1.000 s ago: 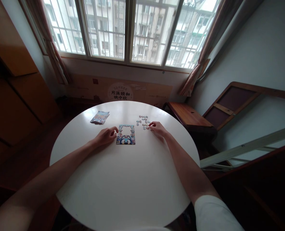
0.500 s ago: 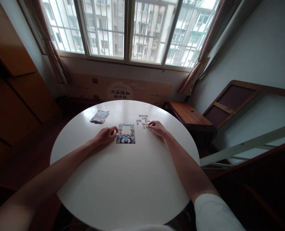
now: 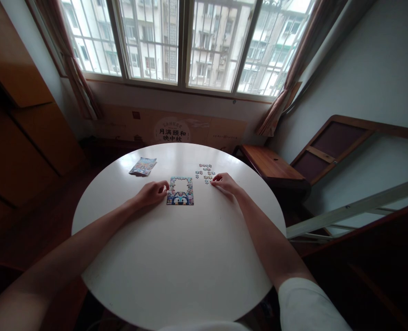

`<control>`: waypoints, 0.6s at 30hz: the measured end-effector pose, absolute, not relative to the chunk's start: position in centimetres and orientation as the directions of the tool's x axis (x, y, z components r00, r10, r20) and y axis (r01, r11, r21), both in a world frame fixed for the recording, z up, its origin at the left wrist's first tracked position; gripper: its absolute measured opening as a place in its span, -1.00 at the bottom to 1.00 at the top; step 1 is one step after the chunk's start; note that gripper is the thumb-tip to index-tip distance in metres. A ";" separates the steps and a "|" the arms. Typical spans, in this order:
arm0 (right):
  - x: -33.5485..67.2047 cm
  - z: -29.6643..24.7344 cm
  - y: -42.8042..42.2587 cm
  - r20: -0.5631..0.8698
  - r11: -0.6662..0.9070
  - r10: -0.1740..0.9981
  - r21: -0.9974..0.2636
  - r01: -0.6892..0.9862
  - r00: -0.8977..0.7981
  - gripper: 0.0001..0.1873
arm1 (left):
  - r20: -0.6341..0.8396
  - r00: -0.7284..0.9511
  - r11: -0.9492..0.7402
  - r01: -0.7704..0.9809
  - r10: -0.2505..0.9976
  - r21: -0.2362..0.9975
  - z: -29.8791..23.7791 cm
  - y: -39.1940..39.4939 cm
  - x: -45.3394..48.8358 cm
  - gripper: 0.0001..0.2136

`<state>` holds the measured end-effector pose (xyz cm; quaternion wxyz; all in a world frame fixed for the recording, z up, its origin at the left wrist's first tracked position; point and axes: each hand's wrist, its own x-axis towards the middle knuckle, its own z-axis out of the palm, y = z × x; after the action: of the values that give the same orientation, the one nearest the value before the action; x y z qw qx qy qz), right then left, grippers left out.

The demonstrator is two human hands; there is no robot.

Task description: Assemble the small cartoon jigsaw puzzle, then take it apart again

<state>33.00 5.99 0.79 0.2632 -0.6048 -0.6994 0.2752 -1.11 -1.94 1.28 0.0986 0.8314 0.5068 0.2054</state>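
Note:
A partly filled jigsaw puzzle [image 3: 180, 201] lies flat on the white round table, its coloured border and lower part in place around a pale gap. My left hand [image 3: 153, 192] rests at its left edge, fingers curled closed; whether they hold anything is hidden. Several loose puzzle pieces [image 3: 205, 170] lie scattered to the right of the puzzle. At the near right side of these pieces, my right hand [image 3: 226, 182] has its thumb and fingers pinched together on a small puzzle piece [image 3: 212, 182], mostly covered by the fingertips.
A crumpled colourful printed packet [image 3: 143, 166] lies at the back left of the round table [image 3: 176, 257]. Beyond the table's right edge stands a low wooden bench [image 3: 271, 162]. Barred windows [image 3: 211, 46] and a wall with a printed banner [image 3: 171, 131] are behind.
My right fingertips have closed in slightly over a piece at the near edge of the loose pieces. My left hand and the puzzle look unmoved.

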 end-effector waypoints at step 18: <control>29.5 1.1 4.8 0.201 0.241 0.971 -0.824 0.512 -0.132 -0.83 | 0.249 0.421 -0.486 0.801 0.872 0.349 1.0 -1.8 -1.3 -0.81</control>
<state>29.48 4.82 1.05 0.3807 -0.5377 -0.6894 0.3009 -1.28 -1.83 1.02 0.0884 0.8383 0.4991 0.2009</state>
